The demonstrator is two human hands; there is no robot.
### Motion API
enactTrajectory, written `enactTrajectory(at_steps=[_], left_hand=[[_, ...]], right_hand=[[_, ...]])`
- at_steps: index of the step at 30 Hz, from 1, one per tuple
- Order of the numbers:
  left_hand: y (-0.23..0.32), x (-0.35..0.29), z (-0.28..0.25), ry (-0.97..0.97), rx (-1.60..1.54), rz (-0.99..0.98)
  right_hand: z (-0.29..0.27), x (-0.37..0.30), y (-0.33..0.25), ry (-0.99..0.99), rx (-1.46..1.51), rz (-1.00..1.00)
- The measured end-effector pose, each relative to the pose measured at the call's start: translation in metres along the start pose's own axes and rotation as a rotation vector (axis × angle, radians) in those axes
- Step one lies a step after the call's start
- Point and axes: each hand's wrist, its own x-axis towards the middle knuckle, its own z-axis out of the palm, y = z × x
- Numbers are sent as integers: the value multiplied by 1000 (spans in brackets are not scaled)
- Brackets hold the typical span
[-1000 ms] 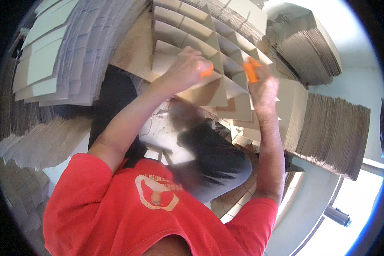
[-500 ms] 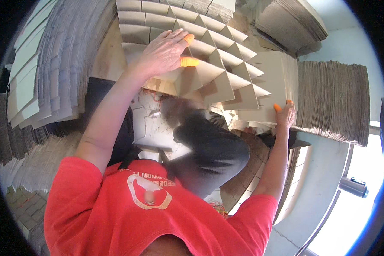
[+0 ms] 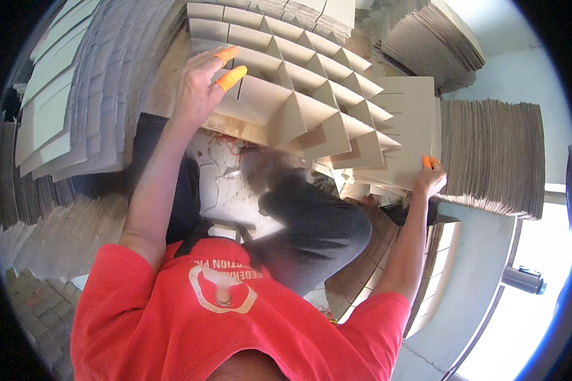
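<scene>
A cardboard divider grid (image 3: pixel 267 105) of interlocked slotted strips lies in front of me. My left hand (image 3: pixel 201 86) is at its left side, with orange finger covers on the thumb and a finger. Those two digits stand apart over the nearest strips, and nothing is gripped between them. Right of the grid is a pile of flat slotted cardboard sheets (image 3: pixel 403 108). At the near right corner of this pile, my right hand (image 3: pixel 431 178) pinches a sheet's edge, its orange-covered digits close together. How many sheets it grips cannot be made out.
Tall stacks of cardboard strips stand at the left (image 3: pixel 102 95), and another stack (image 3: pixel 492 155) adjoins the sheets at the right. More piled cardboard (image 3: pixel 426 38) is at the far right. My bent leg (image 3: pixel 314 228) lies below the grid. A pale wall runs along the right.
My left hand has moved left from the middle of the grid to its left side. My right hand has shifted slightly down and right, its orange-covered digits now closer together.
</scene>
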Motion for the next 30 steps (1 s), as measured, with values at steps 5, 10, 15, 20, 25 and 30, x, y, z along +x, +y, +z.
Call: enactTrajectory(at_steps=[5, 10, 15, 20, 25, 30], left_hand=[[-7, -6, -3, 35, 38, 8], [-11, -9, -4, -19, 77, -63], [-29, -11, -7, -37, 151, 62], [-41, -17, 3, -98, -140, -73], [-44, -18, 9, -118, -170, -122], [-44, -19, 11, -93, -162, -112]], right_hand=[[-19, 16, -16, 36, 58, 18], [-43, 44, -41, 279, 13, -72], [-81, 48, -136, 208, 443, -316], [-94, 5, -247, -232, 741, -590], [-84, -32, -318, -506, 786, -659], [-72, -37, -344, -524, 694, -734]])
